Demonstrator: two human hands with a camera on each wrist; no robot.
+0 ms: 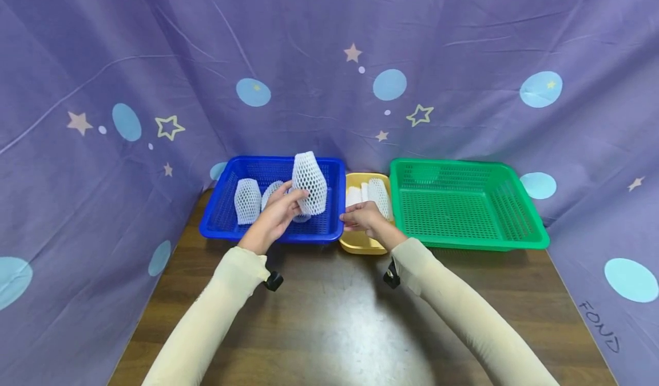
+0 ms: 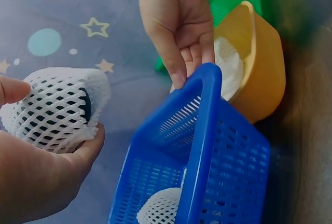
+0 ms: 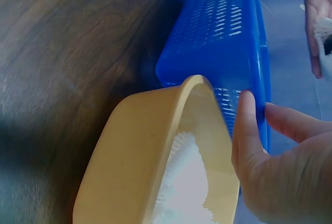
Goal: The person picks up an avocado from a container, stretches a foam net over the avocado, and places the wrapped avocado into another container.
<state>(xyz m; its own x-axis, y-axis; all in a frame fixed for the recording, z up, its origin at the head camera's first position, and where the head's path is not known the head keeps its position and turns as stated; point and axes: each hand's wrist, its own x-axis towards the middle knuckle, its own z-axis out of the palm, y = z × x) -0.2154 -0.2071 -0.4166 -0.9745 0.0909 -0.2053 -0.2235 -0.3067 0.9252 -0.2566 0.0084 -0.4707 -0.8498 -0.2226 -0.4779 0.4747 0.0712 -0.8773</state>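
My left hand [image 1: 278, 210] holds a white foam net sleeve [image 1: 310, 184] above the blue basket [image 1: 288, 239], thumb on one side and fingers on the other. Something dark shows through the mesh and at the sleeve's open end in the left wrist view; its kind is hidden. On the basket's right rim, my right hand [image 1: 364, 217] pinches the edge [image 3: 258, 99] between thumb and forefinger. Inside the basket lie more pieces in white net, among them an upright sleeve [image 1: 248, 201] at the left and another [image 2: 160, 207] seen in the left wrist view.
Beside the blue basket stands a yellow bin [image 1: 363, 247] with several white foam nets [image 1: 378, 196] in it. A green basket [image 1: 463, 244] is to its right. All stand on a brown wooden table [image 1: 329, 317], backed by a purple curtain [image 1: 309, 60].
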